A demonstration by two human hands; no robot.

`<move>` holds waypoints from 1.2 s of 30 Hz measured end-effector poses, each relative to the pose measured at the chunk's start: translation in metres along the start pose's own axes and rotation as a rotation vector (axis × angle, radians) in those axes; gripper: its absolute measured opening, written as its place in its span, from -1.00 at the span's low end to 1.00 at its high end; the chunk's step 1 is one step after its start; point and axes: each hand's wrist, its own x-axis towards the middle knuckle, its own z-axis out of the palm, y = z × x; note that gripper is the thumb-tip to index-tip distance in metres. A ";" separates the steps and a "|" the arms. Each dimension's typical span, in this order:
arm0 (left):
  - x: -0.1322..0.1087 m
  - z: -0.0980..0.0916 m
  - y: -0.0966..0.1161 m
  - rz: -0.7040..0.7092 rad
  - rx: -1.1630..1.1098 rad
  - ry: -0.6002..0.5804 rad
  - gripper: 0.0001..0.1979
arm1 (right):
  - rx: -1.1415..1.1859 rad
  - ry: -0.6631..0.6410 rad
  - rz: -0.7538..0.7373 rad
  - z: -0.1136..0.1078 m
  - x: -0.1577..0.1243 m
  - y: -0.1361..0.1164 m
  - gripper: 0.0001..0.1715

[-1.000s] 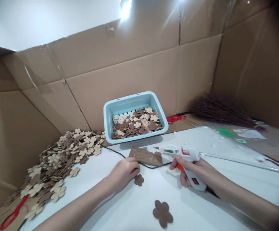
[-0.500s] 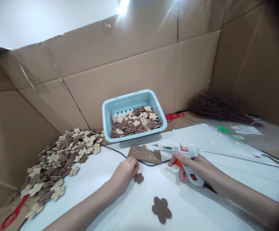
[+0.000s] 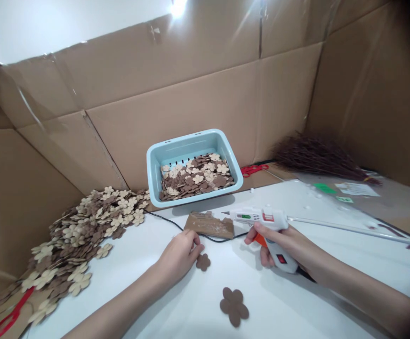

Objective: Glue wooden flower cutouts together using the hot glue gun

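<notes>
My right hand (image 3: 278, 245) is wrapped round the handle of a white hot glue gun (image 3: 264, 217), its fingers at the orange trigger. The nozzle points left, above a piece of brown cardboard (image 3: 212, 226) with whitish smears. At the cardboard's front left edge rests my left hand (image 3: 180, 254), fingers curled together; whatever they pinch is hidden. A small brown flower cutout (image 3: 203, 262) lies by its thumb. Closer to me, a larger brown flower (image 3: 234, 307) is flat on the white table.
A light blue basket (image 3: 238, 180) of brown and cream flowers stands at the back. More flowers form a pile (image 3: 95, 221) on the left, near red scissors (image 3: 12, 315). Other red scissors (image 3: 254, 170) and a bundle of dark twigs (image 3: 317, 155) lie back right. A black cord (image 3: 165, 218) crosses the table.
The whole view has shifted slightly, so things appear a little further left. My left hand's fingers have moved slightly; my right hand keeps its grip on the glue gun.
</notes>
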 end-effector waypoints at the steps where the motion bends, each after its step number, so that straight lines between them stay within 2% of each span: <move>1: 0.001 -0.001 0.000 -0.012 0.004 -0.019 -0.88 | -0.002 -0.003 -0.009 0.000 0.000 0.001 -0.47; 7: 0.003 -0.004 0.005 -0.049 0.102 -0.065 -0.83 | 0.062 -0.021 -0.017 -0.003 0.000 0.004 -0.51; 13: 0.003 0.008 0.014 -0.074 0.190 -0.085 -0.95 | 0.078 -0.042 0.001 -0.006 -0.003 0.005 -0.48; 16: 0.002 0.010 0.016 -0.081 0.194 -0.079 -0.90 | 0.081 -0.040 0.002 -0.005 -0.002 0.003 -0.48; 19: -0.002 0.007 0.015 -0.081 0.188 -0.067 -0.92 | 0.099 -0.031 0.006 -0.004 -0.001 0.001 -0.50; 23: -0.004 -0.001 0.011 -0.018 0.161 -0.068 -0.83 | 0.111 -0.021 0.012 -0.003 0.000 0.001 -0.52; 29: 0.005 -0.010 0.007 0.045 0.140 -0.179 -0.82 | 0.100 -0.031 0.000 -0.003 -0.003 -0.001 -0.53; 36: 0.007 -0.007 0.010 0.028 0.215 -0.176 -0.83 | 0.109 -0.020 0.012 -0.002 -0.003 -0.003 -0.55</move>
